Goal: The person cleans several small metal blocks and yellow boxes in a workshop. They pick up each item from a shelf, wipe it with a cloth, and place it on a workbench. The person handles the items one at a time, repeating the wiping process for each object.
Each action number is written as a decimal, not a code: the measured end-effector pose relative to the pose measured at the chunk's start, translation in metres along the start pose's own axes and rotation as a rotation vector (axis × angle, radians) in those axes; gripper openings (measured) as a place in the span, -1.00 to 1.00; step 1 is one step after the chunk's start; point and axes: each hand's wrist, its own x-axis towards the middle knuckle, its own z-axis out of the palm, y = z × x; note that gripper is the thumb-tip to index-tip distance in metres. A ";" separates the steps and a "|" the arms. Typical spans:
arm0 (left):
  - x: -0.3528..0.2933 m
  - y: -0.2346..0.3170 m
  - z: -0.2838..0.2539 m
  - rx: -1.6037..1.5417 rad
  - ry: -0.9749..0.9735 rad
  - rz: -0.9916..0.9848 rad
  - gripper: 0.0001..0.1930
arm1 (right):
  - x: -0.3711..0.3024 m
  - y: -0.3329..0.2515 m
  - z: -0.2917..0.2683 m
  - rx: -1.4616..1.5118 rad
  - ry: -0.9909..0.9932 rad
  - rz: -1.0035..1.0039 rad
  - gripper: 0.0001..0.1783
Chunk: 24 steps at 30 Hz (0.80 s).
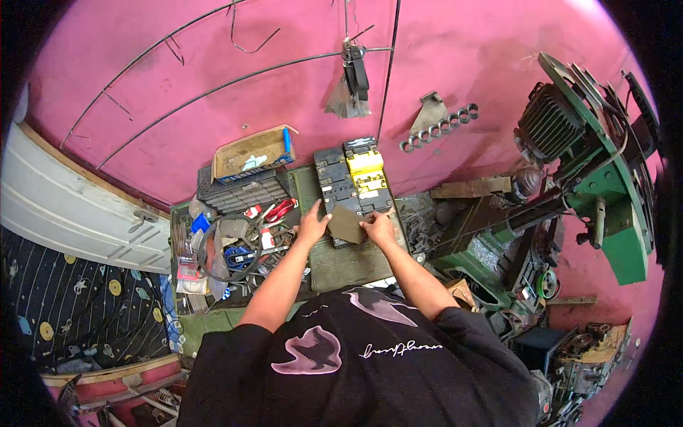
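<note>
A flat, brown, angular sheet point(346, 225), perhaps sandpaper or card, is tilted over the near end of the black cases. My right hand point(380, 229) pinches its right edge between thumb and fingers. At its left edge is my left hand point(311, 225), thumb close to the sheet and index finger stretched toward the cases; whether the thumb touches it is unclear. Beyond the sheet, several black plastic cases point(333, 171) stand in two rows against the wall. A yellow section point(367, 165) sits in the right row. Under them is a worn greenish bench top point(345, 270).
Left of the bench top lie loose tools, a looped hose point(206, 249) and red-handled pliers point(281, 209). A wooden tray point(245, 155) rests on a dark crate point(245, 193) behind them. At right stands a green drill-press-like machine point(605, 192). A pink wall point(284, 107) closes the back.
</note>
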 end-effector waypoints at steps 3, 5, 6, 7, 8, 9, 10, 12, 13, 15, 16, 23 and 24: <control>-0.005 0.031 -0.006 0.150 0.005 0.124 -0.28 | -0.002 0.000 0.000 0.017 0.024 -0.025 -0.56; -0.004 0.045 -0.006 0.254 0.014 0.176 -0.35 | 0.000 0.002 0.001 0.117 -0.011 -0.087 -0.64; -0.003 0.047 -0.005 0.312 0.013 0.205 -0.38 | 0.004 0.003 0.003 0.208 -0.053 -0.140 -0.67; -0.001 0.048 -0.006 0.369 0.014 0.233 -0.40 | 0.008 0.005 0.004 0.299 -0.095 -0.193 -0.71; -0.002 0.056 -0.008 0.348 0.033 0.221 -0.50 | 0.000 -0.003 -0.008 0.259 -0.076 -0.234 -0.69; 0.000 0.061 -0.011 0.355 0.014 0.260 -0.54 | 0.002 -0.002 -0.012 0.278 -0.072 -0.239 -0.68; 0.002 0.063 -0.016 0.361 -0.004 0.297 -0.57 | 0.004 -0.001 -0.016 0.298 -0.069 -0.245 -0.67; 0.005 0.055 -0.026 0.271 -0.016 0.347 -0.71 | 0.006 -0.006 -0.024 0.368 -0.148 -0.233 -0.68; 0.011 0.050 -0.030 0.180 -0.034 0.378 -0.73 | 0.009 -0.006 -0.032 0.271 -0.083 -0.321 -0.70; 0.017 0.047 -0.045 0.005 -0.066 0.435 -0.77 | 0.007 -0.017 -0.053 0.083 0.043 -0.496 -0.73; 0.006 0.058 -0.054 0.033 0.016 0.496 -0.76 | 0.011 -0.019 -0.064 0.063 0.020 -0.475 -0.74; -0.050 0.068 -0.079 0.259 0.154 0.726 -0.67 | -0.008 -0.017 -0.081 -0.058 0.096 -0.797 -0.72; -0.058 0.054 -0.070 0.300 0.141 0.750 -0.66 | -0.016 -0.008 -0.073 -0.138 0.059 -0.816 -0.74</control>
